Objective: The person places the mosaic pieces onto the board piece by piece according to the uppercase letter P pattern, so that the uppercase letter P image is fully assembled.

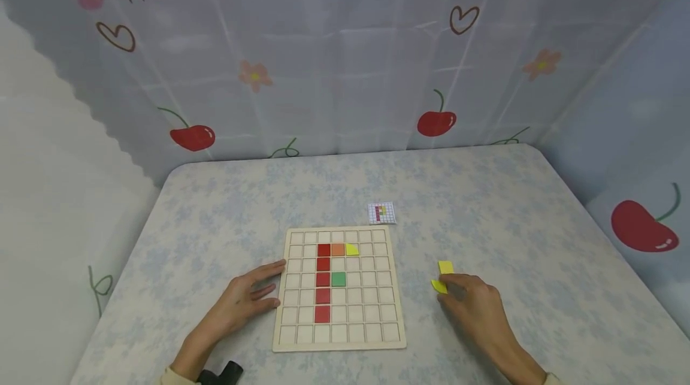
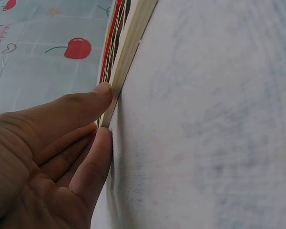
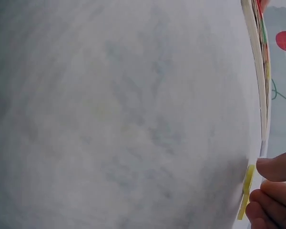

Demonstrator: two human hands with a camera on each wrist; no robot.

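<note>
A pale wooden grid board [image 1: 363, 316] lies flat on the table. Five red square tiles form a column on it, including the lowest red tile [image 1: 322, 314]. An orange tile [image 1: 338, 249], a yellow quarter-round tile [image 1: 352, 249] and a green tile [image 1: 338, 279] sit to the column's right. My left hand [image 1: 237, 301] touches the board's left edge with extended fingertips and thumb [image 2: 97, 100]. Right of the board, my right hand [image 1: 477, 307] pinches a second yellow quarter-round tile [image 1: 438, 287] at the table surface. A yellow square tile [image 1: 445, 267] lies just beyond it.
A small printed grid card [image 1: 381, 213] lies behind the board's far right corner. The patterned tablecloth [image 1: 485, 205] covers the table, and a printed curtain [image 1: 334, 73] hangs along its back. A black object [image 1: 229, 374] shows by the left wrist.
</note>
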